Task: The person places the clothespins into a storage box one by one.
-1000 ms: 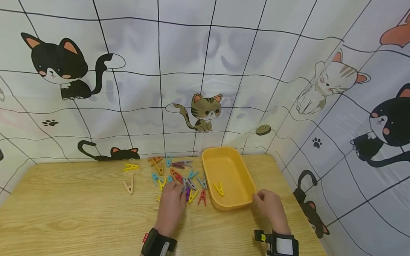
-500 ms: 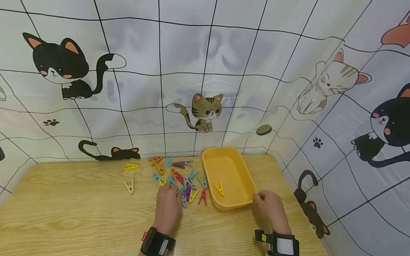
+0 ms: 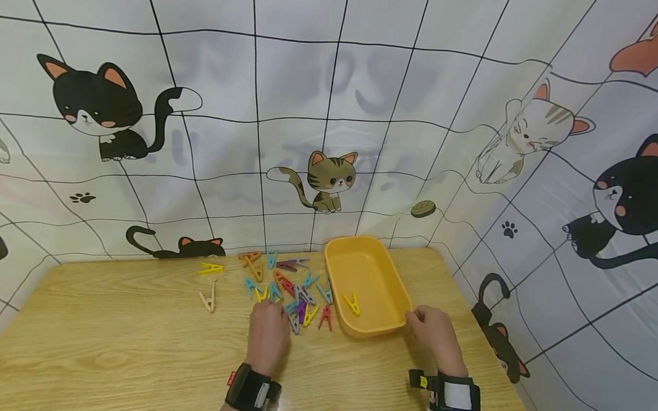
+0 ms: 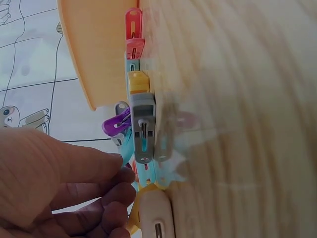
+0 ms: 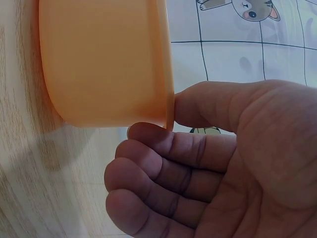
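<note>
Cat-printed sheeting (image 3: 213, 98) is hung around one wood-grain table (image 3: 112, 343), on which one yellow tray (image 3: 370, 267) is set toward the right. Two hands are seen: the tray's near right corner is pinched between thumb and curled forefinger of the right hand (image 3: 433, 333), while the left hand (image 3: 270, 330) is lowered at the pile's near edge, its thumb and fingertips drawn close; whether a clip is pinched cannot be told. Two black wrist straps (image 3: 250, 389) are worn. More than a dozen clothespins (image 3: 304, 294) are heaped left of the tray, overlapped past exact count, one purple clip (image 3: 301, 310) among them. One yellow clip (image 3: 351, 303) is held in the tray; two, one yellow (image 3: 211, 268) and one tan (image 3: 212, 295), are scattered left of the heap.
</note>
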### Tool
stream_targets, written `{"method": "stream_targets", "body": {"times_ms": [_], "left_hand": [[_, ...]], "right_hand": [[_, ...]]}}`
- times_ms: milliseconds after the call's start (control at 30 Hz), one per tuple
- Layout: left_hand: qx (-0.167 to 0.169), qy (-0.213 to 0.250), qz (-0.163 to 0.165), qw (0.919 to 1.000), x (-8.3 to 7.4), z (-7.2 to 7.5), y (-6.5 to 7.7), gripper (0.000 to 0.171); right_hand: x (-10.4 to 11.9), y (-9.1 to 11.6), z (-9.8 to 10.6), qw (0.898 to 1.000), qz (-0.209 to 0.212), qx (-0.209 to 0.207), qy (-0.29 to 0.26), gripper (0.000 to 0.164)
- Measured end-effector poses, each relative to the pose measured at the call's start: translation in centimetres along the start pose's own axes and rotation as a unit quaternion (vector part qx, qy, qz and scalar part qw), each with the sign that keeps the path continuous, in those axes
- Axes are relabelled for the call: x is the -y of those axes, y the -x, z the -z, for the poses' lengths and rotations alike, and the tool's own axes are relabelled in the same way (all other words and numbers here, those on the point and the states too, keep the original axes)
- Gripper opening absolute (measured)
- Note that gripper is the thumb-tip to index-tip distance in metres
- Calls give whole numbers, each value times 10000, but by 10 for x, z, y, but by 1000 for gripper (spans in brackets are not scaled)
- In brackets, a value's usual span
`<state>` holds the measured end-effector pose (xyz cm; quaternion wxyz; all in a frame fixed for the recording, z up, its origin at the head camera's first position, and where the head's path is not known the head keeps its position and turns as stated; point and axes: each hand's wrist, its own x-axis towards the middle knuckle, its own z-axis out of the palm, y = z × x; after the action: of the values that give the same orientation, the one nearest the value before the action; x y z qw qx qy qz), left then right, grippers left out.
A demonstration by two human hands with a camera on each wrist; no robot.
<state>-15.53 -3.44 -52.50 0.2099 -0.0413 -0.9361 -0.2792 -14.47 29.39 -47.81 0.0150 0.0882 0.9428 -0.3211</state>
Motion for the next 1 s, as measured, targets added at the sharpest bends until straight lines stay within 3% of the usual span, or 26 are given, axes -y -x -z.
{"method": "stream_targets", "body": {"times_ms": [400, 1000], "left_hand": [[293, 90, 289, 9991, -1, 2, -2, 25], [-225, 125, -117, 9996, -7, 16, 1, 31]], "right_hand": [[1, 0, 1, 10000, -42, 36, 63, 24], [1, 2, 1, 10000, 0, 10, -17, 24]]}}
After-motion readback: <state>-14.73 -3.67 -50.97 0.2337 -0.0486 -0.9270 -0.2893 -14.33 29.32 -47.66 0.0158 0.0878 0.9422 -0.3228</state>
